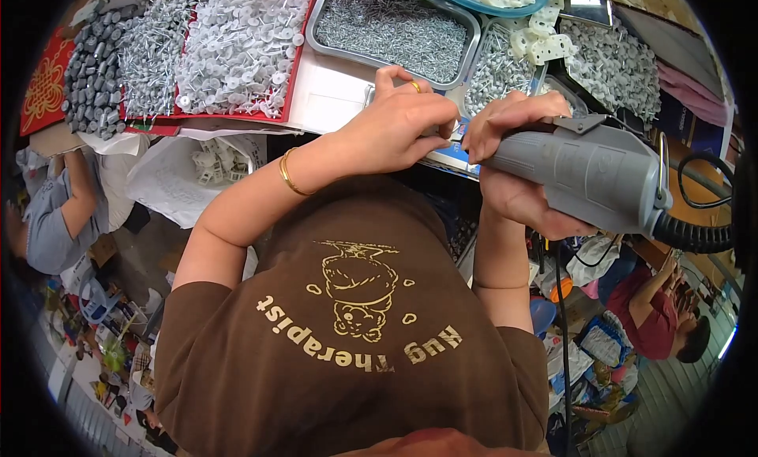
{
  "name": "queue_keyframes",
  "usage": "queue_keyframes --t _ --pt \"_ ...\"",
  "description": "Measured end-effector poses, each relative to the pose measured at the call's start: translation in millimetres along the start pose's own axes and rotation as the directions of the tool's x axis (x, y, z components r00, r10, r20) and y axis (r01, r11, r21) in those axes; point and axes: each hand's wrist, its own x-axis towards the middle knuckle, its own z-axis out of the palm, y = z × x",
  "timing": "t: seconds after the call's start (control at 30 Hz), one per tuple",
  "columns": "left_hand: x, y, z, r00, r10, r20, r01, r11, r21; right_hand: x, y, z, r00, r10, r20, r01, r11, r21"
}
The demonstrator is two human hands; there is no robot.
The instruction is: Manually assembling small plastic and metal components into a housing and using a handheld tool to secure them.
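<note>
My right hand (505,117) is wrapped round a grey electric screwdriver (588,173) with a black coiled cord, held sideways so its nose points left. My left hand (399,121) is closed, thumb and fingertips pinched together just left of that nose. A small bit of metal glints at the pinch, but the fingers cover most of it. Behind the hands stands a metal tray (387,39) full of small silvery screws. Close to the right fingers lies a compartment of screws with whitish heads (496,70).
A red box (294,78) holds screws with white discs, beside silvery screws and dark grey pieces (95,70). White plastic parts fill a blue-rimmed basin (474,7). A white bag (162,177) hangs left of me. Other people sit at far left and right. A black cable (562,339) runs down.
</note>
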Motion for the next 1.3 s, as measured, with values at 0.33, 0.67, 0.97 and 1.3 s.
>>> queue_keyframes --t 0.33,0.67,0.97,1.3 --pt "3 5 1 0.996 -0.081 -0.023 0.081 0.997 -0.007 10 -13 -2 0.991 0.117 0.068 -0.118 0.993 0.008" --pt "2 3 2 0.996 -0.091 -0.018 0.091 0.996 0.003 -5 -18 10 0.978 0.161 -0.133 -0.187 0.957 -0.221" --pt "1 3 3 0.998 -0.060 -0.028 0.061 0.998 0.021 9 -18 3 0.997 0.077 -0.017 -0.079 0.984 -0.162" --pt "-5 2 -8 0.999 0.029 -0.044 -0.030 0.999 -0.015 21 -18 -15 0.999 -0.020 0.033 0.012 0.971 0.238"
